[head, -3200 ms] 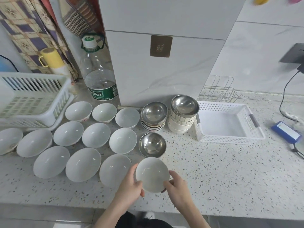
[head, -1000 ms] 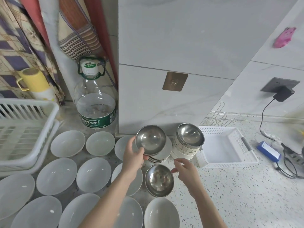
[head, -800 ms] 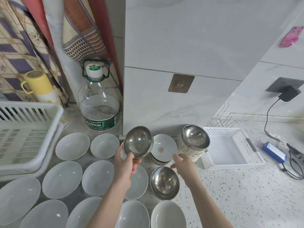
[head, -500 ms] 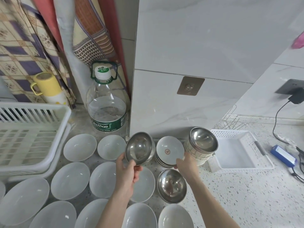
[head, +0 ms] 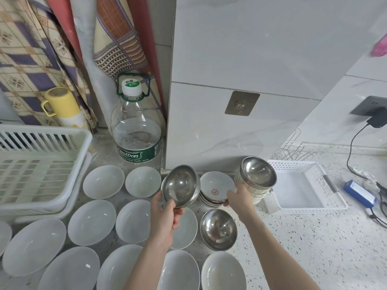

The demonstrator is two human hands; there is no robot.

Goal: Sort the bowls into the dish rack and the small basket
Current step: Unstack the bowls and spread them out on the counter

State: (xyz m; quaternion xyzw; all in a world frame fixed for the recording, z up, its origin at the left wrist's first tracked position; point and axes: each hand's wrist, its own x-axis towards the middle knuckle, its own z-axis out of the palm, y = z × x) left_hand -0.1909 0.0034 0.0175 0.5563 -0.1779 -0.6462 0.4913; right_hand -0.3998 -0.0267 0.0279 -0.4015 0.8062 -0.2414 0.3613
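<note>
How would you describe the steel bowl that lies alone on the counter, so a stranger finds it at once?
Start at the small white plastic basket on the right of the speckled counter. Left of it, near the right hand, one shiny round steel bowl sits directly on the counter. Unlike the other steel bowls, it is neither held nor stacked.

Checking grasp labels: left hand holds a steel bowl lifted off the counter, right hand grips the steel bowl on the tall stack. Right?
Not quite. The left hand does hold the lifted steel bowl, but the head view shows the right hand at the rim of the patterned white bowl, not on the tall stack's steel bowl.
</note>
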